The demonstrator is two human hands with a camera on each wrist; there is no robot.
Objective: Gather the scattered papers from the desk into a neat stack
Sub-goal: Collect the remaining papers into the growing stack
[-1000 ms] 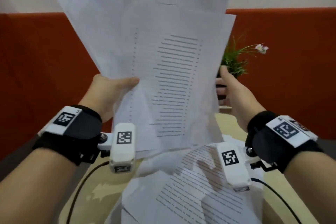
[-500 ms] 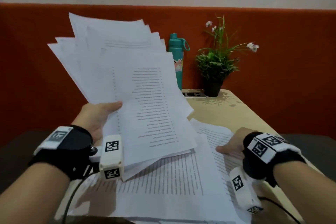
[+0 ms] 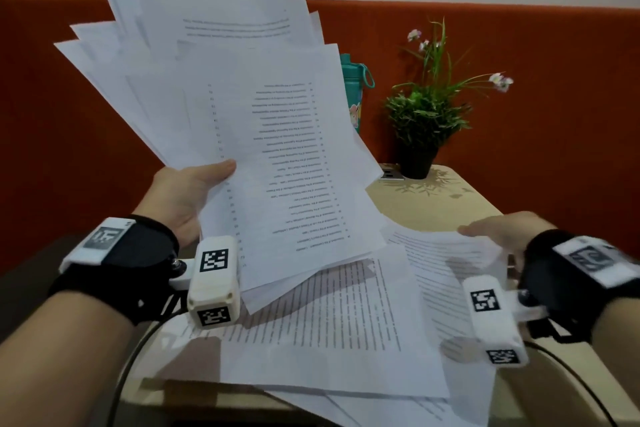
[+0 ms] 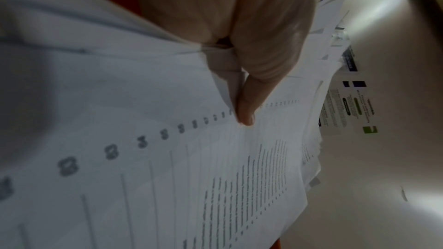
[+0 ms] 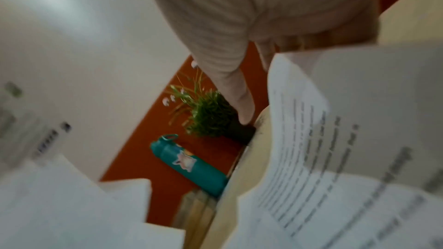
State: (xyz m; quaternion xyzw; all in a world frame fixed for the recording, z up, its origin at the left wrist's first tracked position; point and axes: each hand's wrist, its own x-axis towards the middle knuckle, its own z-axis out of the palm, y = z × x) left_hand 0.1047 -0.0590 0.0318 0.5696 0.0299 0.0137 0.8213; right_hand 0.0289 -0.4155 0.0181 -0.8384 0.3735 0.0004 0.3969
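My left hand [image 3: 204, 187] holds up a fanned bundle of printed papers [image 3: 277, 149] above the desk's left half, thumb on the top sheet. The left wrist view shows that thumb [image 4: 244, 113] pressing the bundle [image 4: 143, 158]. More printed sheets [image 3: 329, 340] lie overlapping and askew on the desk [image 3: 433, 204]. At the right side my right hand [image 3: 498, 230] holds the far edge of one loose sheet [image 3: 443, 263], thumb above and fingers hidden under it. That sheet [image 5: 335, 158] curls up off the desk in the right wrist view, beside my right hand [image 5: 251, 82].
A teal water bottle [image 3: 353, 90] and a potted plant [image 3: 426, 121] stand at the desk's far end against an orange wall panel. A small flat device [image 3: 391, 175] lies beside the pot. Some sheets overhang the desk's near edge. Wrist camera cables trail over the near corners.
The right hand came down from the bundle to the desk's right side and now lifts the edge of a loose sheet. The left hand keeps the bundle raised.
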